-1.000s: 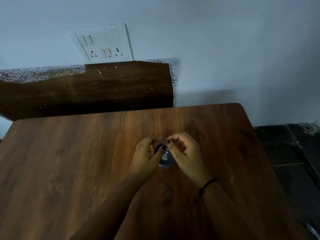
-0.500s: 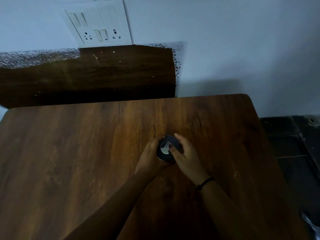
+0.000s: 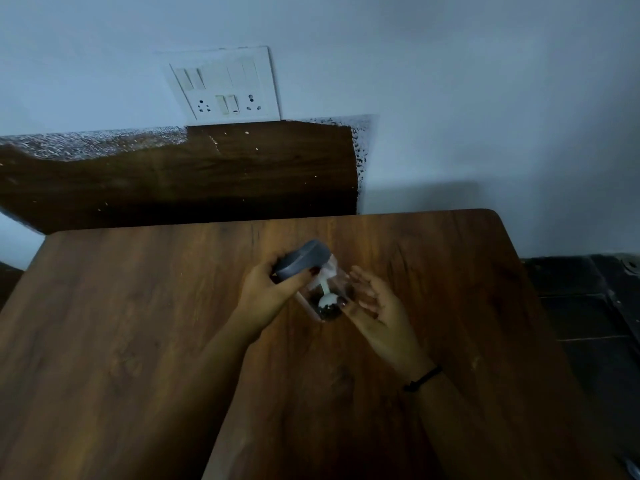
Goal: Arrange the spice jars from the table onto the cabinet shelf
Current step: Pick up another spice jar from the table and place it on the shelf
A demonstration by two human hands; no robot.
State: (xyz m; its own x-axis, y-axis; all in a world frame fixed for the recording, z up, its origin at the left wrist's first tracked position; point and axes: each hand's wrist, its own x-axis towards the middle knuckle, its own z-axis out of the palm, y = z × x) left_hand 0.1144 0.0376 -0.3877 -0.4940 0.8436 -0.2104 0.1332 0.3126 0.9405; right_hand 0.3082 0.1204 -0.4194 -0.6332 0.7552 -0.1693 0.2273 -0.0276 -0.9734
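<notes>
Tilting above the wooden counter [image 3: 138, 341], the clear spice jar [image 3: 322, 301] hangs from the left hand [image 3: 263, 296], its grip curled round the grey lid [image 3: 303, 259], the right hand [image 3: 377, 306] slack-fingered, perhaps touching the base: picked up, not yet shelved, no cabinet in view.

Blur smears the jar [image 3: 323, 294]; its dark contents (and a pale shape inside) cannot be identified. The left grip [image 3: 265, 294] hides part of the lid [image 3: 304, 259]. The table [image 3: 138, 341] runs off the bottom edge, as does a shiny object [image 3: 633, 466].
</notes>
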